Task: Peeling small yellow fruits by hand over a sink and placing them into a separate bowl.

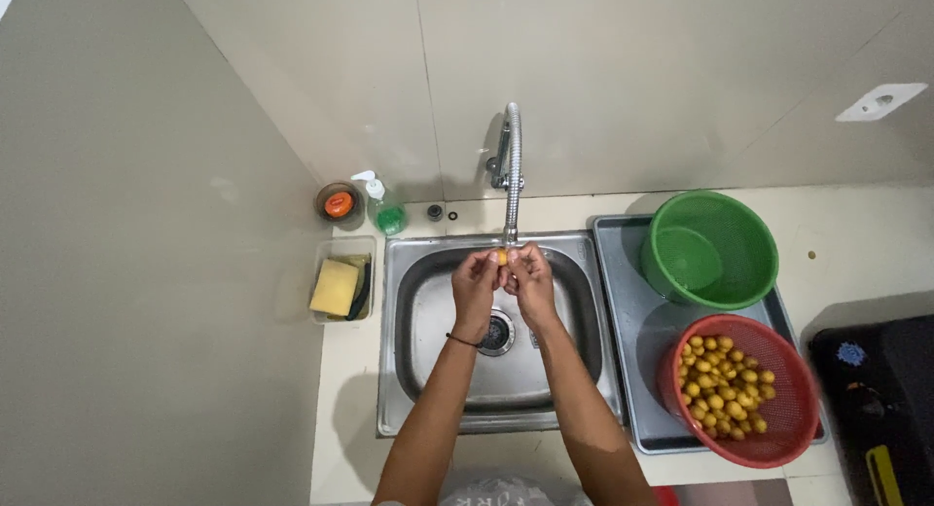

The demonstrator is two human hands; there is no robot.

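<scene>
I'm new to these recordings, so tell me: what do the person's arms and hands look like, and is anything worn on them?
Both forearms are bare, with no sleeves or gloves in view. The left hand has a thin dark band around its wrist. The right hand wears nothing visible.

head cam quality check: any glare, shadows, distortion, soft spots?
Head view: wide-angle bend, wall edges and the faucet lean inward; soft even light, mild sheen on the sink steel, no blown-out glare; faint shadows under the green basin and red basket; the small yellow fruit between left hand and right hand is too small for detail; bottom edge blurry.
</scene>
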